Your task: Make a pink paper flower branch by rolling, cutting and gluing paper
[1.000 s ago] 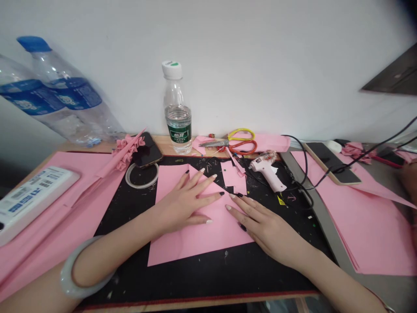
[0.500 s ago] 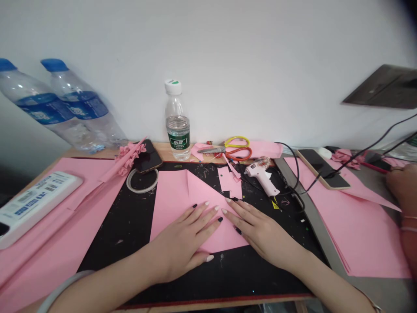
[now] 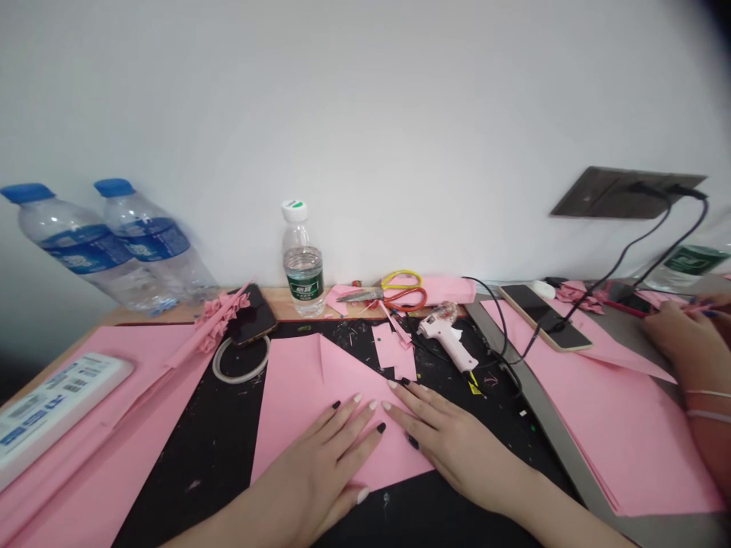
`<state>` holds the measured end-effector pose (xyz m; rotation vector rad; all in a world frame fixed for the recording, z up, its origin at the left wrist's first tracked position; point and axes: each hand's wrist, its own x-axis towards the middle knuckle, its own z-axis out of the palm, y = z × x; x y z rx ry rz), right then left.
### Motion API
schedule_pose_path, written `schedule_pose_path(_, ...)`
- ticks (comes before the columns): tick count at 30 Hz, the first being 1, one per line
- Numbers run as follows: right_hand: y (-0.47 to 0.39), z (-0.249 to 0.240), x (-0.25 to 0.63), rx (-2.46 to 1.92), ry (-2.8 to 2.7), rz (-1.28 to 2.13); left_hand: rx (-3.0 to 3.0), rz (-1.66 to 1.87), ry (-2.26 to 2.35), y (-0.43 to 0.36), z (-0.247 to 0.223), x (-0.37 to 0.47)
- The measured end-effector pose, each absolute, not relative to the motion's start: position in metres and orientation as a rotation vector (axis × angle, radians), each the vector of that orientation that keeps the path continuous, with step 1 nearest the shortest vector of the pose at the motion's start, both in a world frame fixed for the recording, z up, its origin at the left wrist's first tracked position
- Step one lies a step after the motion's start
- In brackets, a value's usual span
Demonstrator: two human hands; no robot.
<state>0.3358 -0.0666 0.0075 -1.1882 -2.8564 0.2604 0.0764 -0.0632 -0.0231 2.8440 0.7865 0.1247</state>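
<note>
A sheet of pink paper (image 3: 291, 388) lies on the black mat, with a fold running from its upper middle down to the right. My left hand (image 3: 328, 460) rests flat on the lower middle of this sheet, fingers stretched out. On the folded right part lies my right hand (image 3: 442, 434), its fingers also extended and pressed down along the slanting edge. The fingertips of both hands nearly meet. Parts of the paper under the palms are hidden.
Behind the sheet are scissors (image 3: 394, 293), a pink glue gun (image 3: 448, 339), paper scraps (image 3: 394, 346), a tape roll (image 3: 240, 359) and a water bottle (image 3: 304, 278). More pink paper (image 3: 633, 449) lies right, near another person's hand (image 3: 685, 335). A white box (image 3: 62, 403) is left.
The view has tilted upward, so everything sits lower in the picture. Both my hands keep nearly the same place on the paper. The other person's hands show more at the right.
</note>
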Motion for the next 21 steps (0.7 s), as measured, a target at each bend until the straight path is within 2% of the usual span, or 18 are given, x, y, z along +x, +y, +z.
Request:
schedule_pose_path(6, -0.067, 0.008, 0.337, -1.197, -2.876, 0.297, 2.816, 0.047, 0.787, -0.059, -0.015, 0.076)
schedule_pose_path(13, -0.066, 0.011, 0.335, -1.203, -2.883, 0.309, 2.787, 0.094, 0.941, -0.049, -0.017, 0.090)
schedule_pose_path(21, -0.063, 0.002, 0.337, -1.176, -2.829, 0.372, 2.863, 0.230, 0.906, -0.030, -0.026, 0.100)
